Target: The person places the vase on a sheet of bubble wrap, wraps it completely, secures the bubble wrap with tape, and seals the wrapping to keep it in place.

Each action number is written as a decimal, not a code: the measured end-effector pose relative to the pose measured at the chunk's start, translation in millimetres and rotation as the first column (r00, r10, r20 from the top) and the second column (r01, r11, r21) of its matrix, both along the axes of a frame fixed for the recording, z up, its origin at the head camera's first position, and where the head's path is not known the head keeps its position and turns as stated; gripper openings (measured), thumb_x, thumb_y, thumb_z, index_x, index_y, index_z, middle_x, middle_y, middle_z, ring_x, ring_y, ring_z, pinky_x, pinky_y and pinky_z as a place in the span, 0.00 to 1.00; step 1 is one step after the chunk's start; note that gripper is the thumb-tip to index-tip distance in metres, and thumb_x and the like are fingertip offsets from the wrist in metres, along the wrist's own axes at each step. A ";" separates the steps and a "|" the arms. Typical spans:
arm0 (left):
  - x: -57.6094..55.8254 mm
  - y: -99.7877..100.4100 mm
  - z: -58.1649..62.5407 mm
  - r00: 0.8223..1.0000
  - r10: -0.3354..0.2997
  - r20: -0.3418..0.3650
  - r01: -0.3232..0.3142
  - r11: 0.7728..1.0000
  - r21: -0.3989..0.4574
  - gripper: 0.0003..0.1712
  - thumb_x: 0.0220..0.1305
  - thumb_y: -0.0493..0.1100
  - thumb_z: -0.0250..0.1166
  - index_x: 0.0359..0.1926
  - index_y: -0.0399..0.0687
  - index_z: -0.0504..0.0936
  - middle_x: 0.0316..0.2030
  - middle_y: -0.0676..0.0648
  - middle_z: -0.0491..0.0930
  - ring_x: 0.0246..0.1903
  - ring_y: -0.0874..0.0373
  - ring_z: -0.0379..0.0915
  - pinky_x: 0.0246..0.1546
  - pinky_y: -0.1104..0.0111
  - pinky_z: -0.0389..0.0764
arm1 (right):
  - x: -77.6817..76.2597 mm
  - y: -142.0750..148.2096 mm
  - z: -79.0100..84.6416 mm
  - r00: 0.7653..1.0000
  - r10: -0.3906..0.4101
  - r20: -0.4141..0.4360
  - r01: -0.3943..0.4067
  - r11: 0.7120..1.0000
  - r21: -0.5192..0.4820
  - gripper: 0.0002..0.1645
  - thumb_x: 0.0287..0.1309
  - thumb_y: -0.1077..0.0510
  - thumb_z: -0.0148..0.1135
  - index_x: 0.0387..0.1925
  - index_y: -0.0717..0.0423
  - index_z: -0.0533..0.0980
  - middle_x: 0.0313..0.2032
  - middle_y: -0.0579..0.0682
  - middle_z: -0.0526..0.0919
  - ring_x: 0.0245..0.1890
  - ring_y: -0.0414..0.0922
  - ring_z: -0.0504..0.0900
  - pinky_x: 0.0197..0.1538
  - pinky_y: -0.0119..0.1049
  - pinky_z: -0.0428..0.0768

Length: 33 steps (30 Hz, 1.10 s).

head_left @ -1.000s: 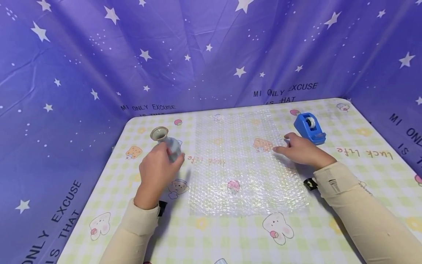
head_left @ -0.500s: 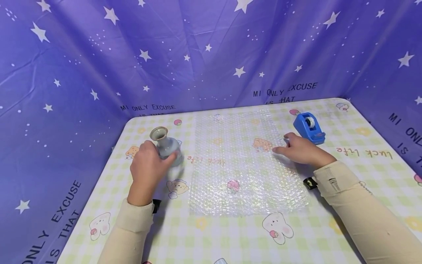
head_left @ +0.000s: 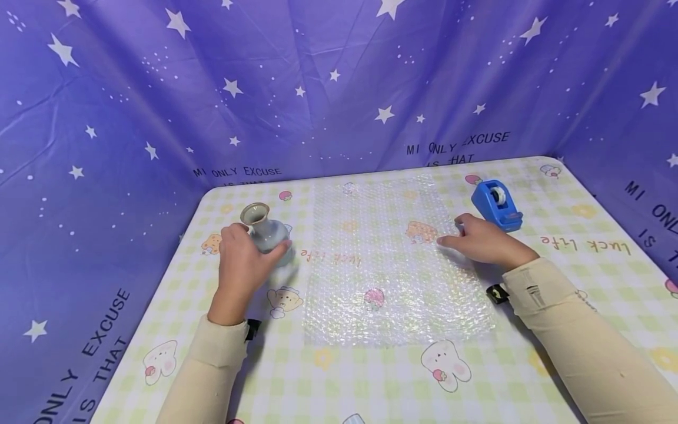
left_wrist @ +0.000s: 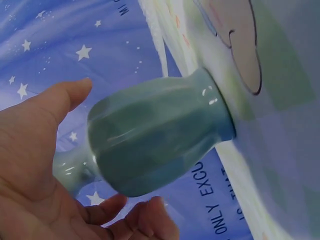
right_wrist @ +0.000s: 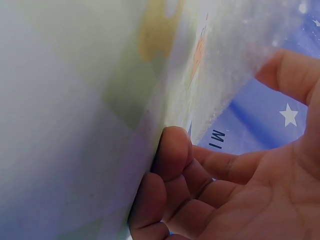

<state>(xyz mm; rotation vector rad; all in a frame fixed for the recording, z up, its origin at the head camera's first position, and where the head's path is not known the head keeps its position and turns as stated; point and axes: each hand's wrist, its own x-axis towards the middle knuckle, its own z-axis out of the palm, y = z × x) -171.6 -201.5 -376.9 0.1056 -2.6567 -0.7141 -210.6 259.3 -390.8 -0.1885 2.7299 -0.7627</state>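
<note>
One upright vase (head_left: 269, 233), contents unseen | left fingers (left_wrist: 161, 215) parted, empty | right fingers (right_wrist: 173, 152) loose, empty | dispenser (head_left: 504, 218): tape roll (head_left: 498, 196)

Cream long sleeves (head_left: 595, 344) are ending in wide cuffs (head_left: 218, 341); small black units (head_left: 497, 293) are showing at their inner sides; the right cuff (head_left: 551, 285) is bearing dark marks (head_left: 534, 296).
</note>
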 end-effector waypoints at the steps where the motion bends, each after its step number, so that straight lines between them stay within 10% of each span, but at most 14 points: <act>1: -0.8 0.1 -0.8 1.000 -0.007 -0.001 0.007 1.000 0.008 0.54 0.51 0.63 0.78 0.59 0.24 0.64 0.49 0.28 0.66 0.45 0.36 0.64 0.47 0.47 0.71 | -0.4 0.0 -0.4 1.000 0.000 0.000 0.000 1.000 -0.001 0.57 0.67 0.30 0.56 0.72 0.76 0.57 0.60 0.71 0.74 0.55 0.61 0.75 0.62 0.65 0.73; 8: -6.2 0.3 -4.7 0.999 -0.045 0.024 0.042 0.993 0.113 0.57 0.51 0.58 0.79 0.65 0.22 0.61 0.57 0.24 0.66 0.55 0.33 0.66 0.59 0.43 0.71 | -1.4 -0.5 -1.8 1.000 -0.004 0.000 0.004 1.000 0.006 0.57 0.67 0.31 0.57 0.72 0.75 0.57 0.60 0.72 0.75 0.57 0.63 0.76 0.61 0.65 0.73; 17: -15.3 -0.5 -8.6 0.981 -0.190 -0.038 0.194 0.946 0.258 0.49 0.50 0.46 0.82 0.70 0.48 0.66 0.62 0.34 0.73 0.62 0.42 0.74 0.65 0.48 0.72 | -1.1 -0.1 -2.5 1.000 0.004 -0.023 -0.004 1.000 0.006 0.56 0.68 0.32 0.57 0.73 0.75 0.56 0.59 0.73 0.76 0.56 0.63 0.77 0.61 0.65 0.74; 33: -17.8 -4.3 -10.7 0.983 -0.168 0.076 0.141 0.950 0.279 0.53 0.50 0.47 0.81 0.73 0.49 0.62 0.67 0.36 0.70 0.65 0.40 0.71 0.67 0.45 0.70 | 1.0 -0.9 1.3 1.000 -0.008 -0.002 0.008 1.000 -0.003 0.56 0.68 0.33 0.57 0.74 0.74 0.54 0.61 0.74 0.74 0.58 0.64 0.76 0.62 0.66 0.73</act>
